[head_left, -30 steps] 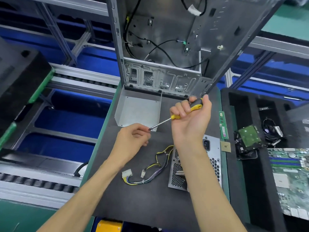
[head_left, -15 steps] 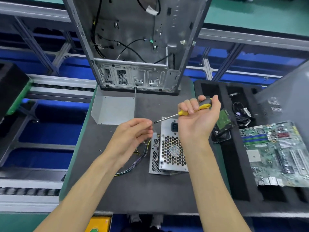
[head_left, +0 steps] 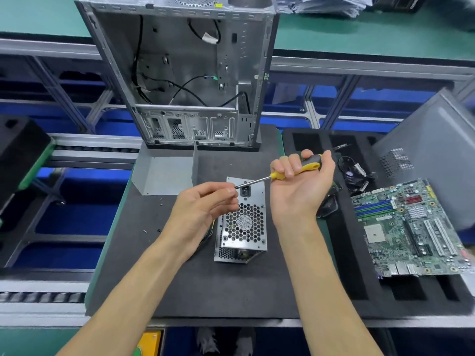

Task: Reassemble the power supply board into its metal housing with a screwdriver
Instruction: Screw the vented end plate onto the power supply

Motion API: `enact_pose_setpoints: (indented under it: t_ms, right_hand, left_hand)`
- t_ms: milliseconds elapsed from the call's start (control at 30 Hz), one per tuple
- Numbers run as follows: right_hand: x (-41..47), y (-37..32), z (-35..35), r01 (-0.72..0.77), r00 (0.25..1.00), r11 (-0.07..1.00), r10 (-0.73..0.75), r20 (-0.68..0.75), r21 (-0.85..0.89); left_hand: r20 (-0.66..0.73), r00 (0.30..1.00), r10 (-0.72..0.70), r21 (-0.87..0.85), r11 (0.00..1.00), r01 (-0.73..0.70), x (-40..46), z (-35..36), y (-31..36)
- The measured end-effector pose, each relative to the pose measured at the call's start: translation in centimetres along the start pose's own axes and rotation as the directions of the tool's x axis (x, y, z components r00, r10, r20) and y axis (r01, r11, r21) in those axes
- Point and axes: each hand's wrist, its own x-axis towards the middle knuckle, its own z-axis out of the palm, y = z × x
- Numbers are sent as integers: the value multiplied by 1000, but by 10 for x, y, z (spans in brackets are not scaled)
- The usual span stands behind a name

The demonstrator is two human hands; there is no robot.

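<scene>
A silver power supply unit (head_left: pixel 241 222), with a honeycomb fan grille and a black power socket on its upward face, is seen lying on a dark foam work mat (head_left: pixel 180 291), roughly at the mat's centre. Yellow and black wires (head_left: pixel 209 233) are glimpsed at its left side, mostly hidden behind the left wrist. Above the unit, a yellow-and-black screwdriver (head_left: pixel 288 172) is held in the right hand (head_left: pixel 300 191), whose fingers are curled around the handle with the palm turned upward. The metal shaft is pointed left and slightly down, and its tip is met by the left hand (head_left: pixel 203 206), whose thumb and fingertips are drawn together at the tip; whether a screw is pinched there cannot be told. A bent grey metal cover (head_left: pixel 164 173) is laid on the mat to the upper left of the unit. A few tiny dark screws (head_left: pixel 160 201) are scattered on the mat left of the hands. Behind, an open, gutted computer case (head_left: pixel 185 73) is stood upright, with black cables hanging inside. To the right, a green motherboard (head_left: pixel 408 229) is rested on a black foam tray (head_left: pixel 344 265), near a coil of black cable (head_left: pixel 356 174) and a grey side panel (head_left: pixel 431 155).
</scene>
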Motion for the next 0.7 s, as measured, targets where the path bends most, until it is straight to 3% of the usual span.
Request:
enact_pose_setpoints:
  t_ms: [200, 467, 700]
  right_hand:
    - [-3, -6, -3, -6, 999, 1000, 6, 38, 1]
    - [-3, -9, -14, -57, 998, 998, 56, 38, 31]
    - [-7, -11, -24, -74, 996, 997, 73, 47, 33]
  left_hand:
    - [-32, 999, -11, -75, 997, 8, -6, 11, 2]
    - [-166, 974, 156, 167, 978, -128, -15, 19, -7]
    - [-126, 991, 54, 91, 995, -43, -24, 23, -12]
